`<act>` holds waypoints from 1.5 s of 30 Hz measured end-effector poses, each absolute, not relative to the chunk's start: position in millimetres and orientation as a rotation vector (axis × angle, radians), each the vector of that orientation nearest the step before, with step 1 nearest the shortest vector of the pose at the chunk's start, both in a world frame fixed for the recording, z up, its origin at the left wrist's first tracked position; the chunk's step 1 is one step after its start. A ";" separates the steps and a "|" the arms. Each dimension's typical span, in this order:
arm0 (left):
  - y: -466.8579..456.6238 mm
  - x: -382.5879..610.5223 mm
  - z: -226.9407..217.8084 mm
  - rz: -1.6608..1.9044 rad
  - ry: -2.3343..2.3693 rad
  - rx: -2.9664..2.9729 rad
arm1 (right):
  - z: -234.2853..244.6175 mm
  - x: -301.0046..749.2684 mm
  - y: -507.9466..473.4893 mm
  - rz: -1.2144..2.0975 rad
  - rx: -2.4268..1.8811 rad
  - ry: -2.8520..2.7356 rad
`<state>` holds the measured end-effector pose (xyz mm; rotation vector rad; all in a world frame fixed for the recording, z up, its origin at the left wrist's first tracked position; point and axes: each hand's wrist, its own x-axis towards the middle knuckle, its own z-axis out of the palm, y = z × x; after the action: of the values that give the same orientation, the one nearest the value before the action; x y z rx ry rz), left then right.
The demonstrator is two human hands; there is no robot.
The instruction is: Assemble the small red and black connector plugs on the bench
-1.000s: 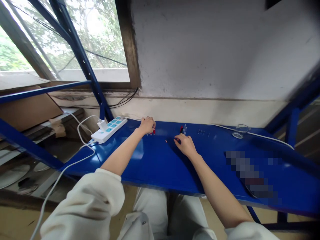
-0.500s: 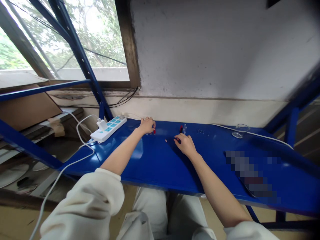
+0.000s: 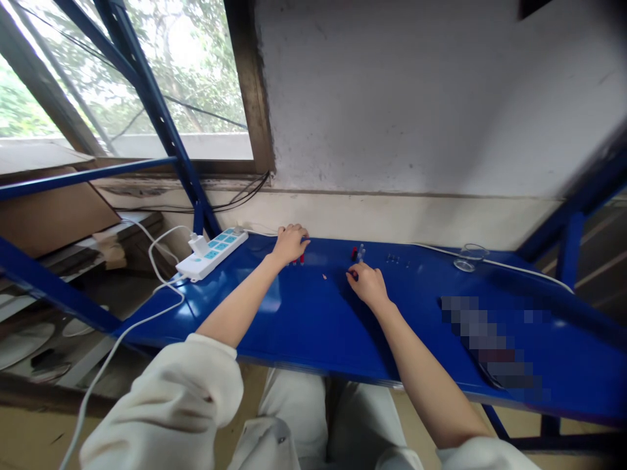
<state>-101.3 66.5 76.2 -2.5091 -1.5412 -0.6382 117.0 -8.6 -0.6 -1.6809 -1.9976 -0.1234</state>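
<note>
My left hand (image 3: 290, 244) is over the back of the blue table, thumb and fingers apart, with no object visible between them. Just below it, small red pieces with pale ends (image 3: 302, 259) stand in a short row, partly hidden by the hand. My right hand (image 3: 368, 284) has its fingers curled together near the middle; whatever is at the fingertips is too small and dark to name. Behind its fingers are a small red piece (image 3: 354, 252) and a cluster of clear pieces (image 3: 361, 252). A tiny pinkish bit (image 3: 324, 277) lies between the hands.
A white power strip (image 3: 211, 254) with a plug and cable occupies the table's left end. Tiny clear parts (image 3: 393, 258) lie right of centre. Farther right are a clear glass cup (image 3: 469, 258), a white cable (image 3: 531, 269) and a blurred-out dark flat item (image 3: 482, 346).
My left hand has moved slightly right and up off the red piece, uncovering more of the row. The right hand has shifted a little right, its fingers drawn closer together.
</note>
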 end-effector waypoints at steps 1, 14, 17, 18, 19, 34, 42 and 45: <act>62.2 -95.3 75.9 -0.727 -1.487 -2.512 | -0.1 117.6 -9.0 -0.133 -1.719 -1.968; 46.0 2.6 -0.6 -0.714 -1.383 -2.788 | -3.3 121.7 -9.1 -0.185 -2.006 -1.821; 51.1 11.0 -6.4 -0.699 -1.382 -2.744 | -4.5 122.0 -7.9 -0.165 -2.018 -1.819; 52.5 12.7 -6.3 -0.703 -1.374 -2.727 | -4.8 121.7 -7.5 -0.157 -2.024 -1.820; 53.4 13.9 -5.4 -0.717 -1.368 -2.707 | -5.2 121.3 -7.2 -0.148 -2.032 -1.820; 13.0 -30.1 18.3 -1.620 -1.551 -2.536 | -24.1 113.5 8.2 0.050 -2.141 -1.777; 3.9 -40.6 -1.7 -1.883 -1.581 -2.426 | -27.2 117.2 12.6 0.114 -2.112 -1.799; 4.7 -42.0 -1.4 -2.002 -1.635 -2.408 | -24.1 114.5 5.4 0.106 -2.015 -1.800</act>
<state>-42.0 4.7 -1.4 -2.4078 -1.6352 -2.0015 114.5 5.4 -24.1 -2.0152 -1.8004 0.1055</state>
